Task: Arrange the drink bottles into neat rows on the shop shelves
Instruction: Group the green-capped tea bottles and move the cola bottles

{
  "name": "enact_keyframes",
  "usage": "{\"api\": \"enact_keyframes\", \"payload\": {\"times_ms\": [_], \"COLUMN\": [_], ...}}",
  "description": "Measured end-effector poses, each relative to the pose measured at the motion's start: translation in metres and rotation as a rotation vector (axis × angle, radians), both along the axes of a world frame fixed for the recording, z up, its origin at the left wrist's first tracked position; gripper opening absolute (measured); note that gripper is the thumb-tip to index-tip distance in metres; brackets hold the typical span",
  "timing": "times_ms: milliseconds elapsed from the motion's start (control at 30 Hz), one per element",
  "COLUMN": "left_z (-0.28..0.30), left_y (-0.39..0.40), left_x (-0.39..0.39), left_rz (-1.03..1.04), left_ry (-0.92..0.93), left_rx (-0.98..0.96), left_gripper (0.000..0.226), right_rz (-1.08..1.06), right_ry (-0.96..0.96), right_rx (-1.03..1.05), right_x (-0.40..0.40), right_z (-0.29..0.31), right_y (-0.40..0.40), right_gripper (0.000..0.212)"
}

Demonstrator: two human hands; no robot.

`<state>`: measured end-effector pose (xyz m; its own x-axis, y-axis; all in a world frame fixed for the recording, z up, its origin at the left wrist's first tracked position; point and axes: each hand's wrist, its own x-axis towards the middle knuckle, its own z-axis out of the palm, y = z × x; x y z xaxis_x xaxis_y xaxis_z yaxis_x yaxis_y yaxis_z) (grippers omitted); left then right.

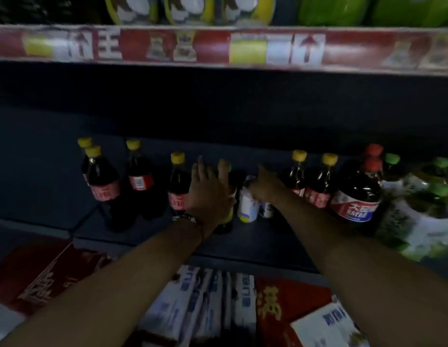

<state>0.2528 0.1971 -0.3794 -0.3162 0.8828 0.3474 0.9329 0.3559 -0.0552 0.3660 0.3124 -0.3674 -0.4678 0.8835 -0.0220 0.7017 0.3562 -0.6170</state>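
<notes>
Both arms reached into a dim shelf [243, 234] holding dark drink bottles. The left hand [207, 194], with a bead bracelet [189, 218] at its wrist, lay against a dark bottle [224, 196] near the middle of the shelf; its fingers [200, 169] were spread and fairly straight, reaching up to the bottle's yellow cap. The right hand [264, 184] reached in just to the right, above a small white-labelled bottle [248, 205]. Blur and shadow hid its fingers, so whether they pinched that bottle could not be told.

To the left stood four yellow-capped bottles with red labels [102, 179], loosely spaced, two of them one behind the other. To the right of the hands stood two more of the same kind [318, 186], side by side, then a big red-capped bottle [355, 196] with a red and blue label, then green-capped bottles [425, 196] at the shelf's right end.

Above ran a shelf edge with a red price strip [218, 46], and yellow and green packs stood on it. Below the shelf lay red [37, 276] and white boxes [200, 309].
</notes>
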Motion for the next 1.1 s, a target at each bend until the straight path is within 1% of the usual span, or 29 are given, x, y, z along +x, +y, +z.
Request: {"api": "enact_keyframes", "payload": {"times_ms": [67, 133, 167, 200, 300, 367, 400, 433, 467, 533, 567, 633, 667, 733, 800, 833, 867, 900, 933, 967, 1000, 1067, 1100], "left_z": [-0.009, -0.018, -0.02, -0.021, -0.024, -0.031, -0.038, -0.044, -0.048, -0.053, -0.055, -0.053, -0.048, -0.037, -0.03, -0.021, -0.006, 0.012, 0.037, 0.063, 0.095, 0.163, 0.195], "left_y": [0.002, -0.003, -0.008, -0.015, -0.034, -0.046, -0.052, -0.06, -0.068, -0.082, -0.087, -0.1, -0.108, -0.126, -0.146, -0.157, -0.167, -0.177, -0.185, -0.193, -0.198, -0.205, -0.204], "left_x": [0.0, 0.001, 0.003, 0.006, 0.017, 0.018, 0.017, 0.016, 0.016, 0.015, 0.014, 0.008, 0.006, 0.004, 0.0, -0.002, -0.002, -0.002, 0.002, 0.006, 0.014, 0.028, 0.034], "left_rz": [-0.079, -0.145, -0.168, -0.192, -0.252, -0.26, -0.252, -0.249, -0.254, -0.278, -0.277, -0.23, -0.189, -0.074, 0.126, 0.213, 0.283, 0.357, 0.429, 0.475, 0.499, 0.515, 0.502], "left_ry": [-0.108, -0.238, -0.296, -0.342, -0.437, -0.516, -0.57, -0.649, -0.753, -0.97, -1.054, -1.201, -1.267, -1.418, -1.554, -1.602, -1.66, -1.726, -1.773, -1.806, -1.822, -1.818, -1.81], "left_rx": [0.077, 0.196, 0.23, 0.252, 0.333, 0.421, 0.47, 0.522, 0.578, 0.674, 0.692, 0.713, 0.685, 0.611, 0.56, 0.545, 0.535, 0.524, 0.5, 0.477, 0.458, 0.435, 0.431], "left_gripper": [0.098, 0.093, 0.091, 0.09, 0.09, 0.088, 0.087, 0.087, 0.087, 0.088, 0.085, 0.066, 0.055, 0.04, 0.041, 0.043, 0.048, 0.057, 0.067, 0.073, 0.072, 0.055, 0.05], "right_rz": [-0.044, -0.06, -0.05, -0.036, -0.027, -0.008, 0.007, 0.018, 0.032, 0.02, -0.017, -0.155, -0.262, -0.44, -0.55, -0.604, -0.661, -0.704, -0.727, -0.73, -0.716, -0.615, -0.528], "right_ry": [-0.054, 0.011, 0.064, 0.118, 0.231, 0.308, 0.383, 0.486, 0.607, 0.785, 0.844, 0.973, 1.034, 1.047, 1.016, 1.0, 0.989, 0.972, 0.947, 0.916, 0.883, 0.82, 0.786], "right_rx": [0.101, 0.211, 0.231, 0.209, 0.092, 0.176, 0.19, 0.134, 0.027, -0.225, -0.337, -0.549, -0.667, -0.842, -0.969, -1.033, -1.082, -1.1, -1.099, -1.091, -1.074, -1.018, -0.988], "right_x": [-0.005, -0.008, -0.008, -0.006, 0.007, 0.018, 0.022, 0.026, 0.031, 0.04, 0.046, 0.056, 0.061, 0.072, 0.089, 0.097, 0.105, 0.113, 0.12, 0.127, 0.134, 0.147, 0.152], "right_z": [-0.022, -0.04, -0.047, -0.052, -0.057, -0.063, -0.068, -0.075, -0.083, -0.091, -0.091, -0.087, -0.081, -0.065, -0.041, -0.023, -0.003, 0.021, 0.046, 0.072, 0.099, 0.159, 0.19], "right_y": [-0.003, -0.011, -0.015, -0.017, -0.024, -0.037, -0.045, -0.057, -0.069, -0.086, -0.093, -0.104, -0.112, -0.131, -0.156, -0.168, -0.178, -0.187, -0.194, -0.2, -0.207, -0.219, -0.225], "right_gripper": [0.04, 0.029, 0.029, 0.032, 0.035, 0.041, 0.041, 0.038, 0.031, 0.016, 0.014, 0.025, 0.028, 0.024, 0.016, 0.022, 0.032, 0.041, 0.046, 0.045, 0.038, 0.022, 0.021]}}
